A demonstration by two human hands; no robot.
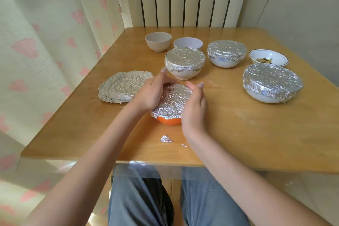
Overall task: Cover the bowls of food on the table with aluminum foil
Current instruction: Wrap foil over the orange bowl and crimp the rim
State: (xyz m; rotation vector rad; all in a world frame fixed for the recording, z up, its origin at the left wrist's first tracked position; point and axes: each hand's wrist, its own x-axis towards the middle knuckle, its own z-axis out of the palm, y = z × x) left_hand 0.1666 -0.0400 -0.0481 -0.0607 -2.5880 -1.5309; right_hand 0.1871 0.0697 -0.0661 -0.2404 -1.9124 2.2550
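Observation:
An orange bowl (168,120) stands near the table's front, topped with crinkled foil (172,100). My left hand (152,93) presses the foil on the bowl's left side, and my right hand (195,110) cups its right side. Behind it are three white bowls wrapped in foil: one in the middle (184,60), one further back (226,51), a large one at the right (271,82). A stack of used foil sheets (121,86) lies flat at the left. Three bowls stand uncovered: a beige one (158,41), a white one (188,43), and a rimmed one with food (267,58).
The wooden table (238,134) has a small foil scrap (166,139) and a tiny shred (184,145) near its front edge. A heart-patterned curtain hangs at the left, a radiator stands behind the table. My knees sit under the front edge.

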